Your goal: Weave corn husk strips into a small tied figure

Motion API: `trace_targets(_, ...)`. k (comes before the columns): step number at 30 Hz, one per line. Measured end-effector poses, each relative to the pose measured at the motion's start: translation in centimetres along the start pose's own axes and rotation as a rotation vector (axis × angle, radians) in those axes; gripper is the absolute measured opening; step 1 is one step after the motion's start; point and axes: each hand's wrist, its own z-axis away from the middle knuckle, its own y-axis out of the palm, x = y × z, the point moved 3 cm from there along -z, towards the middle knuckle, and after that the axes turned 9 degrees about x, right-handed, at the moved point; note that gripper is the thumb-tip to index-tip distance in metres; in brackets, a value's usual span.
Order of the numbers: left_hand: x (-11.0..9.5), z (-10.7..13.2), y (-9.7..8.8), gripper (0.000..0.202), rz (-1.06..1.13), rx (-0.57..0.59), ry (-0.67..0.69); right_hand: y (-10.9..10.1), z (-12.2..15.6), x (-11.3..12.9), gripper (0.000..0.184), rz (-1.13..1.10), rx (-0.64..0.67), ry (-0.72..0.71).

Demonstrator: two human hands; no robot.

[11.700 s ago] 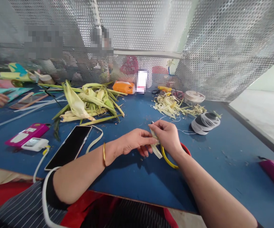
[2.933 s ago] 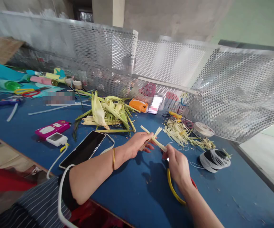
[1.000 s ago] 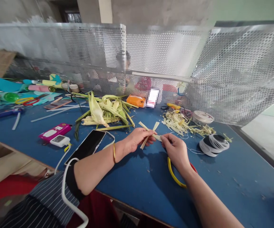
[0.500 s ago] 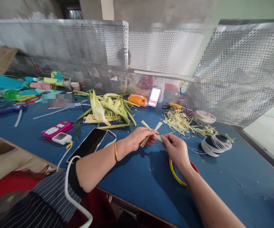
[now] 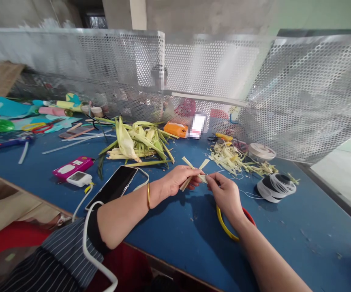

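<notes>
Crossed strips of pale corn husk (image 5: 205,164) are pinched in my left hand (image 5: 180,178), their ends sticking out above and below the fingers. My right hand (image 5: 225,190) has thumb and fingertips closed on the free end of a husk strip, close beside the left fingertips. Below the right wrist a curved yellow and red loop (image 5: 223,228) lies on the table, partly hidden by the forearm. A pile of green corn husks (image 5: 145,140) sits beyond my left hand. Shredded husk scraps (image 5: 228,157) lie beyond the right one.
A spool of white thread (image 5: 275,187) stands at right, with loose thread trailing from it. A phone (image 5: 114,184) and a magenta box (image 5: 73,167) lie at left on the blue table (image 5: 169,227). Behind are an orange packet (image 5: 175,129) and a perforated metal screen (image 5: 208,67).
Both hands stay almost in place, with the husk strips shifting slightly between the fingers. At the far left, another person's hand has moved mostly out of view.
</notes>
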Motion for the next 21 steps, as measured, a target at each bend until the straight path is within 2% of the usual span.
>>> trace_targets(21,0.2,0.14,0.03,0.036,0.006,0.033,0.02,0.03,0.07,0.04,0.034,0.032,0.002,-0.013)
